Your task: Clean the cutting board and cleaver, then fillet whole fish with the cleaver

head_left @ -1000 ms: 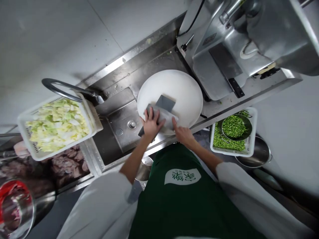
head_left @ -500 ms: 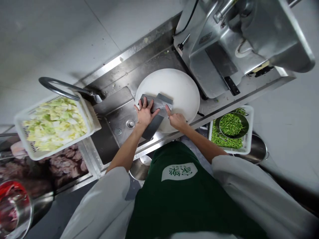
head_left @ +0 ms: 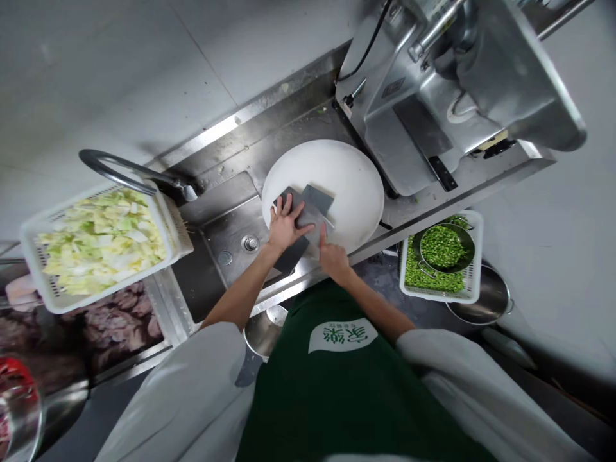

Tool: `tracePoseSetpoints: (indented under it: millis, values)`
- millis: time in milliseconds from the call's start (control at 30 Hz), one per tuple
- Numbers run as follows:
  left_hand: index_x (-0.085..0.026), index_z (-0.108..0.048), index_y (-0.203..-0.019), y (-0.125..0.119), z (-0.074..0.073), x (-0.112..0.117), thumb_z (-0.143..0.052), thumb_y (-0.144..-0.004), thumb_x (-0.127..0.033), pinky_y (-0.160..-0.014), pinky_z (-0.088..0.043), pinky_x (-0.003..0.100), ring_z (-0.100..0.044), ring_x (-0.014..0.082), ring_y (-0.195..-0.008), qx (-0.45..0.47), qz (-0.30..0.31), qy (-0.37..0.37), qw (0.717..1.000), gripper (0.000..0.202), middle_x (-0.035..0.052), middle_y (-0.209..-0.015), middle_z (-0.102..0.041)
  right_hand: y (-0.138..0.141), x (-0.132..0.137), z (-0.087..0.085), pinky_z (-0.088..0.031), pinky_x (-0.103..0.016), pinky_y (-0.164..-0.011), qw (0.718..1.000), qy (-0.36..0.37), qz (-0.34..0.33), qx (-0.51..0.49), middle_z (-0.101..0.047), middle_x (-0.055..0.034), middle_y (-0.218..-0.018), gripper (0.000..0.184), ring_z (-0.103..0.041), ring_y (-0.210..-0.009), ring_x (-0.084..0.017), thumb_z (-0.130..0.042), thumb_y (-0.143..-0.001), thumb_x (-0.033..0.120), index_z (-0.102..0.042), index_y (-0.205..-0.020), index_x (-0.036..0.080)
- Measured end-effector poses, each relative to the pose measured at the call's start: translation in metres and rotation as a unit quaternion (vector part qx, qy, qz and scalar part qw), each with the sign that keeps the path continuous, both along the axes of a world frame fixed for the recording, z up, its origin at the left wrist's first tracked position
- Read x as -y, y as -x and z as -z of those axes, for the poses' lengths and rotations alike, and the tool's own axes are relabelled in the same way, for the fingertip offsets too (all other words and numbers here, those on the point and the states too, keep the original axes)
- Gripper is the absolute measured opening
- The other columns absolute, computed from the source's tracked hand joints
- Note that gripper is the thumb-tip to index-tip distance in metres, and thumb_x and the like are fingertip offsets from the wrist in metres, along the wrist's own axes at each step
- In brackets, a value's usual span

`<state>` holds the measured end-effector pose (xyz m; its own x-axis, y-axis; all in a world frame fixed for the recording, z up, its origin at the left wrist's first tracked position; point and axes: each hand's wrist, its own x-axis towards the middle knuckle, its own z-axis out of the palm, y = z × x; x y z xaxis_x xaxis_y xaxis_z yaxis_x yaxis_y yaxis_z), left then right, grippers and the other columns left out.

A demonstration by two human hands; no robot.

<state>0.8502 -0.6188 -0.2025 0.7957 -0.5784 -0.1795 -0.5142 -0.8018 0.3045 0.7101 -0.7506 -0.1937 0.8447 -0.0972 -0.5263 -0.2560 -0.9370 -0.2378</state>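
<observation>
A cleaver blade [head_left: 312, 221] lies flat across a dark grey whetstone [head_left: 317, 197] on the round white cutting board [head_left: 353, 186]. My right hand [head_left: 333, 260] is closed at the cleaver's near end, its index finger stretched out along the blade; the handle is hidden in it. My left hand [head_left: 285, 230] rests on the blade with fingers spread flat. The stone's near end shows below the blade, close to the counter's front edge.
A sink [head_left: 231, 224] with a bent faucet [head_left: 113, 168] lies left of the board. A basket of chopped cabbage [head_left: 103, 240] stands further left, above meat. At right are a metal slicing machine [head_left: 409, 141], another knife [head_left: 443, 174] and a basket of chopped greens [head_left: 433, 279].
Both hands and the cleaver have slid toward me along the whetstone, uncovering more of its far end. The right hand has come closest to my body. The view has shifted slightly.
</observation>
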Motion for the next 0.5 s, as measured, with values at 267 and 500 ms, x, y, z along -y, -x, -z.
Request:
tracePoseSetpoints:
  millis: [267, 500]
  values:
    - [-0.025, -0.049, -0.16, -0.04, 0.001, 0.016, -0.07, -0.089, -0.064, -0.128, -0.013, 0.069, -0.012, 0.0445, -0.164, -0.008, 0.059, -0.006, 0.998, 0.083, 0.0146, -0.176, -0.021, -0.025, -0.002, -0.01, -0.055, -0.033, -0.091, 0.999, -0.007, 0.049, 0.007, -0.076, -0.0261, -0.112, 0.082, -0.076, -0.103, -0.027, -0.039, -0.103, 0.013, 0.011, -0.166, -0.005]
    - [-0.022, -0.055, -0.155, -0.024, 0.011, 0.007, -0.071, -0.089, -0.061, -0.13, -0.017, 0.063, -0.018, 0.0433, -0.163, -0.005, 0.098, 0.058, 0.994, 0.078, 0.0183, -0.174, -0.026, -0.006, -0.012, -0.01, -0.057, -0.039, -0.085, 0.997, -0.012, 0.06, -0.046, -0.078, -0.0251, -0.107, 0.082, -0.076, -0.094, -0.032, -0.042, -0.103, 0.019, 0.004, -0.168, -0.001]
